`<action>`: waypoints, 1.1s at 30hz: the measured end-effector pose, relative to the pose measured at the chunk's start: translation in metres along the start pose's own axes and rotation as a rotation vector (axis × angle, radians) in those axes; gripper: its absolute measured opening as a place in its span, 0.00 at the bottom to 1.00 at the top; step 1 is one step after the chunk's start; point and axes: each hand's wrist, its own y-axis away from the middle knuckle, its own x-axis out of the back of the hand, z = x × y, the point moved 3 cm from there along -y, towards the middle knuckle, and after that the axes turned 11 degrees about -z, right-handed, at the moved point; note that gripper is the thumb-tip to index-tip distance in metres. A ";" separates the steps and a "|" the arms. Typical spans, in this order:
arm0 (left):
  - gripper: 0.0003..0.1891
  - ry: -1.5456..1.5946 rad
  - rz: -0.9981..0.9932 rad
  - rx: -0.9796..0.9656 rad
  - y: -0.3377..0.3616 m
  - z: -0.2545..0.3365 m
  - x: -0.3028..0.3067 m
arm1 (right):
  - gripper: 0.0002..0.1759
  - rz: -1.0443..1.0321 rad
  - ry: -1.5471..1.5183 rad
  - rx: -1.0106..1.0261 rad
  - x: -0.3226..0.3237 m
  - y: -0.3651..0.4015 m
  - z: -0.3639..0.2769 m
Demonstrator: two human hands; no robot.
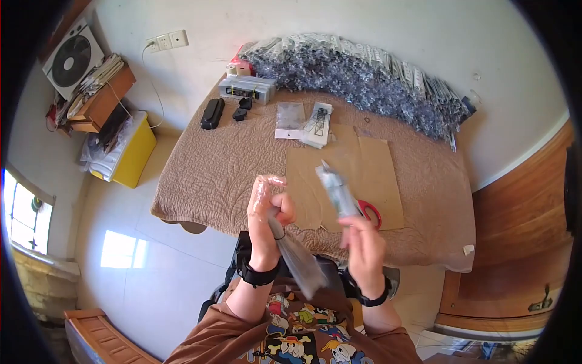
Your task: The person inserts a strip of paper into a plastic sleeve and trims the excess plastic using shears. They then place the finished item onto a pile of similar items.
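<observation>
My left hand (264,221) is closed on a greyish translucent plastic bag (302,267) that hangs down toward my lap, blurred by motion. Something clear and shiny lies on the fingers of that hand. My right hand (365,247) pinches the lower end of a slim clear packet (339,193) with pale contents, also smeared by motion. Behind this packet lie scissors with red handles (371,213), partly hidden, on a flat piece of brown cardboard (381,176).
A long heap of silvery packets (351,70) lines the table's back edge. On the brown quilted cover (200,176) sit a printed packet stack (318,124), a clear bag (290,118), a black case (212,113), small black pieces (241,110) and a plastic box (247,89).
</observation>
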 end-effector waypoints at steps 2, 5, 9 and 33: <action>0.17 -0.104 0.137 -0.015 -0.001 0.000 0.001 | 0.08 -0.078 0.103 0.069 -0.018 -0.004 -0.004; 0.15 -0.226 0.238 -0.077 -0.003 0.000 0.001 | 0.08 -0.123 0.126 0.109 -0.041 -0.003 -0.006; 0.13 -0.417 0.299 -0.183 -0.007 0.000 0.007 | 0.09 -0.134 0.157 0.073 -0.055 -0.003 -0.011; 0.11 -0.457 0.107 0.325 0.027 -0.028 -0.007 | 0.09 -0.234 0.770 0.433 -0.015 -0.059 -0.023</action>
